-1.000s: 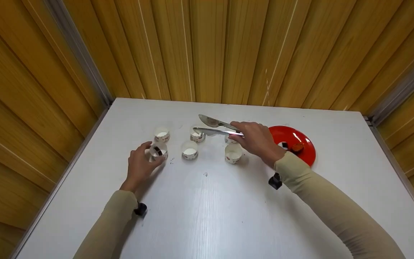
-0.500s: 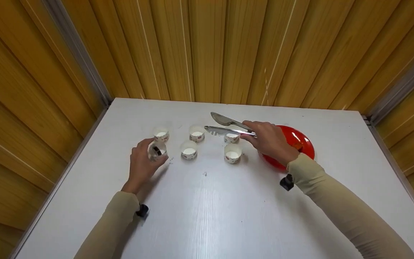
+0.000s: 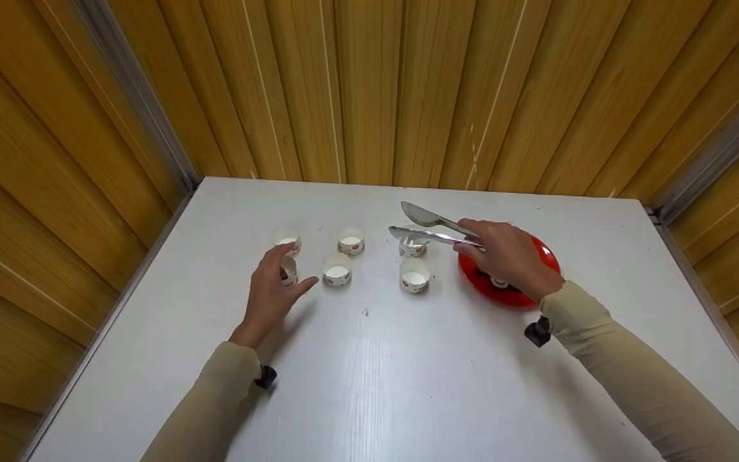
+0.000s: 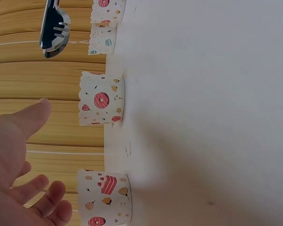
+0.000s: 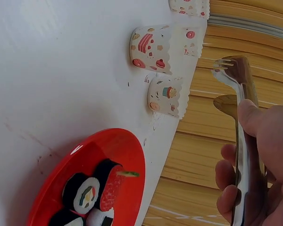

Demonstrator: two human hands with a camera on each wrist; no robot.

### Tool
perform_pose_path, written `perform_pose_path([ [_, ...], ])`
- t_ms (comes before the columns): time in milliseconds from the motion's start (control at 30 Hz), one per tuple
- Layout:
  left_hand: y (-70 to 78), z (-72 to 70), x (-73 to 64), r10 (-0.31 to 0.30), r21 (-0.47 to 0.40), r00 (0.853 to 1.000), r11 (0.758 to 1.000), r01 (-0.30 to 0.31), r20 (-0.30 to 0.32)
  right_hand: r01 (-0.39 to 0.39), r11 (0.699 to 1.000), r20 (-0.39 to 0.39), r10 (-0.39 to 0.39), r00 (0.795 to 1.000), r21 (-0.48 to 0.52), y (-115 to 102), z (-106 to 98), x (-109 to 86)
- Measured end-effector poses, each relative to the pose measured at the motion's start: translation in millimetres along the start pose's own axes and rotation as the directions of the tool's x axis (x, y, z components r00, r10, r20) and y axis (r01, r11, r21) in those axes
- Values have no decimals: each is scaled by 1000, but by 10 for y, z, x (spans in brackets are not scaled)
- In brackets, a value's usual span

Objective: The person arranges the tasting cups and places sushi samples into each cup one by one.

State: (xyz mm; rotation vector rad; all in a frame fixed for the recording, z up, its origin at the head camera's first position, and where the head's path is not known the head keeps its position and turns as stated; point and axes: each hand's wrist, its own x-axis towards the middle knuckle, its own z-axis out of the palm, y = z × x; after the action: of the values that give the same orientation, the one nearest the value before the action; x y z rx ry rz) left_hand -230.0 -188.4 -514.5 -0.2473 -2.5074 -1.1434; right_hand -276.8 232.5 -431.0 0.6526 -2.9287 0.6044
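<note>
My left hand [image 3: 270, 292] has its thumb and fingers spread around the near-left paper cup [image 3: 290, 272]. In the left wrist view its fingers stand above and beside this cup [image 4: 108, 200], printed with cakes and donuts. A dark piece inside the cup is mostly hidden by the hand. On the other side my right hand [image 3: 509, 253] grips metal tongs [image 3: 437, 238] with a spoon end and a forked end, spread apart with nothing between them. Below this hand lies a red plate [image 5: 111, 136] with several sushi pieces, among them a roll [image 5: 85, 194] and a red-topped piece [image 5: 112, 188].
Several more patterned cups stand on the white table [image 3: 369, 385]: a far-left cup [image 3: 287, 241], two in the middle, a near cup [image 3: 337, 274] and a far cup [image 3: 351, 244], and a right pair, one cup [image 3: 415, 278] nearer. Wood-patterned panels [image 3: 369, 96] enclose the back and sides.
My left hand has let go of the near-left cup, spreading its fingers and shifting slightly right. My right hand has carried the tongs rightward, from above the middle cups to over the plate's left side.
</note>
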Motion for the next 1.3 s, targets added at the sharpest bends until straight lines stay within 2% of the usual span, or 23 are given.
perform_pose_path([
  [233,64,116,15,3,-13,999,1000,-3,37,0,999,-31,-1,1000,-36,178,-86,-144],
  [500,118,236,-5,-37,-32,995,999,40,95,-57,997,23,59,998,-49,345,-190,-287],
  [767,70,325,17,-60,-40,992,997,65,108,-77,993,67,83,994,-95,487,-313,-416],
  [1067,67,386,27,-136,-54,979,988,145,151,-90,985,95,105,990,-148,639,-439,-560],
  [1300,72,409,45,-132,-72,978,987,145,159,-107,980,106,126,986,-165,749,-507,-662],
])
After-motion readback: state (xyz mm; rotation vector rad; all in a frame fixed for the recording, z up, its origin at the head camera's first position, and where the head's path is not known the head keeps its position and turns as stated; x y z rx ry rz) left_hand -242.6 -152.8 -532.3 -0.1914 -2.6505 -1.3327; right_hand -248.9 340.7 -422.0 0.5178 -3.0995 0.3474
